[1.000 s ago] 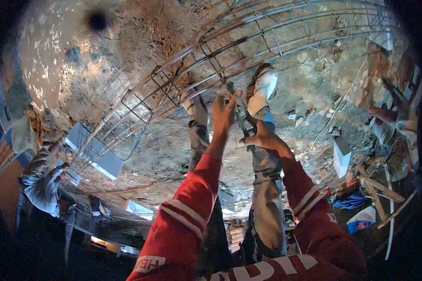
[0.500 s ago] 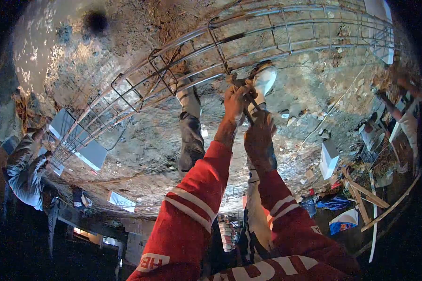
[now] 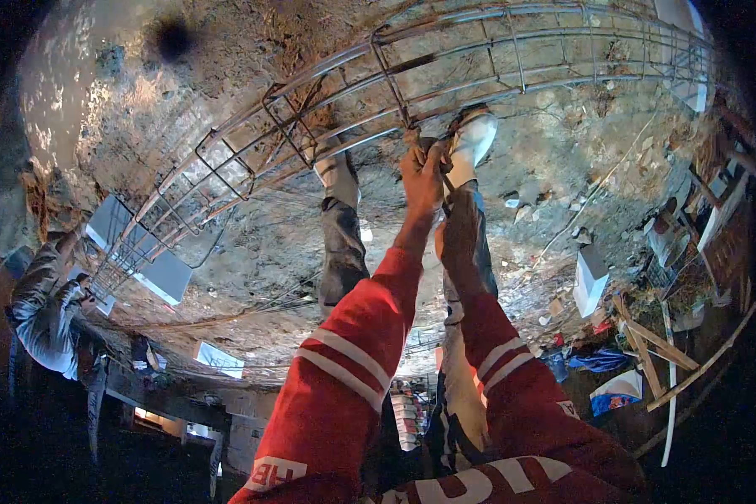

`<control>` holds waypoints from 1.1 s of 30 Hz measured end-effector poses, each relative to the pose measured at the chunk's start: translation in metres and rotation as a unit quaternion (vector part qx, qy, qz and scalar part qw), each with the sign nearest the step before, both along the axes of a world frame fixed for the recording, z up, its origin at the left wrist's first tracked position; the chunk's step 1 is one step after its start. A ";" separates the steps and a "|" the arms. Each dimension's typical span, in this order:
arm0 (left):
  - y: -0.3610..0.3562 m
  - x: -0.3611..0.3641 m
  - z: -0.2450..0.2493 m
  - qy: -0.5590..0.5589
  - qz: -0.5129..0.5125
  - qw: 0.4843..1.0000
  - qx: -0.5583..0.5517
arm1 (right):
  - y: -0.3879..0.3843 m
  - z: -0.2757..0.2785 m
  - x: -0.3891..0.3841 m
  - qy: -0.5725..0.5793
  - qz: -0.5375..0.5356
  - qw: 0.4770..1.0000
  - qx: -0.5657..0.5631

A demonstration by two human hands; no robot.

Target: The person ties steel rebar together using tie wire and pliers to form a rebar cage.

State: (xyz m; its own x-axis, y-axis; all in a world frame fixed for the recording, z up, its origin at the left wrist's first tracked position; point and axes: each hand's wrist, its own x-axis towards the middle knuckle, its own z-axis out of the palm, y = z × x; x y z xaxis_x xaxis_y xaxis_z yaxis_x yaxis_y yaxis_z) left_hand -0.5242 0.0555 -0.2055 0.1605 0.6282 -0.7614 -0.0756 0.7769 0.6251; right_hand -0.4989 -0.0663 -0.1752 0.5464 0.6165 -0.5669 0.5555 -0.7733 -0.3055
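A long rebar cage of steel bars and square stirrups curves across the upper view. My left hand is closed at its near lower bar, just below a stirrup corner; what its fingers pinch is partly hidden. Lower and to the right, my right hand is wrapped round the end of a dark, rod-like tool, which slants up toward the left hand. The tool's head is hidden by the left fingers. My light shoe stands right behind the hands.
At the left, another person crouches by the cage's end. White blocks lie beneath and near the cage. Wooden planks, a blue bag and a white block are at the right, on rubble-strewn ground.
My right hand has moved slightly up and left, closer to my left hand, and the tool has turned. A person's arm at the far right has left the spot.
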 end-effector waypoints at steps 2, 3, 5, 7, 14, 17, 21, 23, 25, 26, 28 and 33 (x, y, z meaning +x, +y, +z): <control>-0.008 0.003 -0.012 0.043 -0.016 0.998 0.051 | -0.001 -0.005 0.015 0.107 -0.039 0.993 0.025; -0.007 0.004 -0.012 0.043 -0.016 0.998 0.048 | -0.011 -0.014 0.017 0.107 -0.040 0.993 0.023; -0.005 0.005 -0.012 0.125 -0.065 0.986 0.085 | -0.025 -0.037 0.017 -0.005 0.037 0.980 0.196; -0.016 0.006 -0.034 0.115 -0.055 0.984 0.122 | -0.033 -0.079 0.021 0.099 0.033 0.980 0.169; -0.014 0.003 -0.032 0.138 -0.097 0.970 0.176 | -0.049 -0.101 -0.002 0.052 -0.075 0.993 0.070; -0.022 0.007 -0.052 0.212 -0.052 0.924 0.314 | -0.035 -0.109 -0.004 0.087 -0.112 0.983 0.121; -0.014 0.000 -0.055 0.205 -0.097 0.912 0.341 | -0.025 -0.129 -0.009 0.135 -0.162 0.963 0.168; -0.015 0.001 -0.039 0.236 -0.062 0.919 0.310 | -0.021 -0.140 -0.014 0.155 -0.183 0.952 0.188; 0.001 -0.012 -0.017 0.167 -0.165 0.948 0.214 | -0.008 -0.076 0.001 0.162 -0.153 0.961 0.165; 0.017 -0.016 -0.013 0.022 -0.188 0.981 0.032 | 0.012 -0.022 0.009 0.106 -0.098 0.980 0.136; 0.029 -0.019 -0.009 -0.117 -0.164 0.979 0.018 | -0.021 -0.040 -0.006 0.264 -0.261 0.909 0.190; 0.027 -0.027 -0.028 -0.183 -0.164 0.963 -0.107 | 0.016 -0.005 0.006 0.176 0.004 0.977 0.118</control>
State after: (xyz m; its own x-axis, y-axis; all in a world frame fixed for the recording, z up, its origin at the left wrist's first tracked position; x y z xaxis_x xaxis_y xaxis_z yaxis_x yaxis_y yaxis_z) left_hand -0.5508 0.0826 -0.2333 0.6064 0.3325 -0.7223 0.0108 0.9048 0.4256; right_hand -0.4933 -0.0501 -0.1800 0.3375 0.7569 -0.5597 0.3900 -0.6536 -0.6487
